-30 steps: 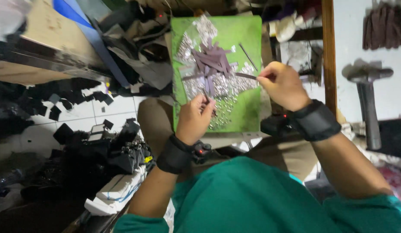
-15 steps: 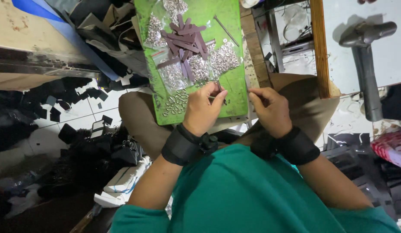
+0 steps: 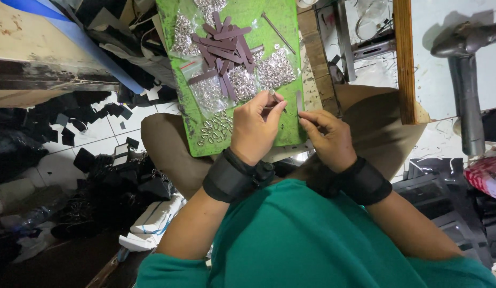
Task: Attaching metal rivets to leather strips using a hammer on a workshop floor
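Note:
A green board (image 3: pixel 290 80) rests on my lap, covered with clear plastic. On it lie a heap of brown leather strips (image 3: pixel 222 45) and piles of small silver rings (image 3: pixel 274 69). My left hand (image 3: pixel 256 128) is over the board's near right corner, its fingertips pinched on a small silver ring (image 3: pixel 271 94). Just to its right, my right hand (image 3: pixel 327 137) pinches a narrow brown strip (image 3: pixel 300 102) that stands upright at the board's edge. Both wrists wear black bands.
A thin metal rod (image 3: pixel 278 33) lies on the board's far right. A hammer (image 3: pixel 468 80) lies on the white table behind a wooden edge (image 3: pixel 402 58) at right. Black scraps (image 3: pixel 66 122) litter the tiled floor at left, next to a dark pile (image 3: pixel 114 186).
My right hand came in from the board's right side to meet the left hand. Both hands now sit close together at the board's near right corner. The camera view shifted.

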